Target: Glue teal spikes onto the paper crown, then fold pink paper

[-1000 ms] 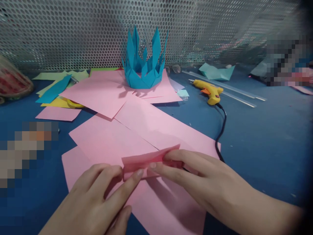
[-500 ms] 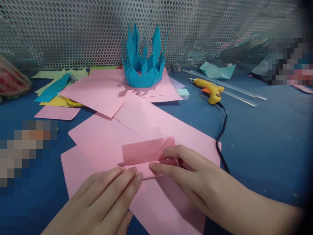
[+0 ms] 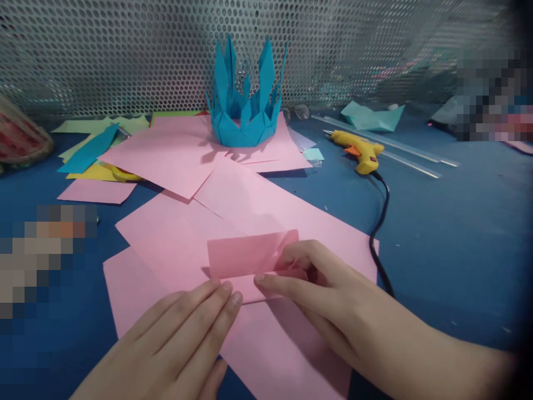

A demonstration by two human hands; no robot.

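Note:
A small folded pink paper (image 3: 250,254) lies before me, its rear flap standing up and its front strip flat. My left hand (image 3: 183,328) rests on the strip's left end, fingers stretched out and lying flat. At the right end, my right hand (image 3: 320,289) is closed on the paper. Its thumb presses the front strip, while the curled fingers sit by the crease and the raised flap. Beneath are larger pink sheets (image 3: 154,239), overlapping one another on the blue table (image 3: 437,250).
A blue paper crown (image 3: 244,130) stands on pink sheets at the back. Right of it lie a yellow glue gun (image 3: 358,150) with a black cord (image 3: 381,216), clear glue sticks (image 3: 412,164) and a folded teal paper (image 3: 372,118). A perforated metal panel (image 3: 125,55) rises behind.
My right hand's curled fingers have shifted slightly to the right along the raised flap. The left hand keeps its place on the strip.

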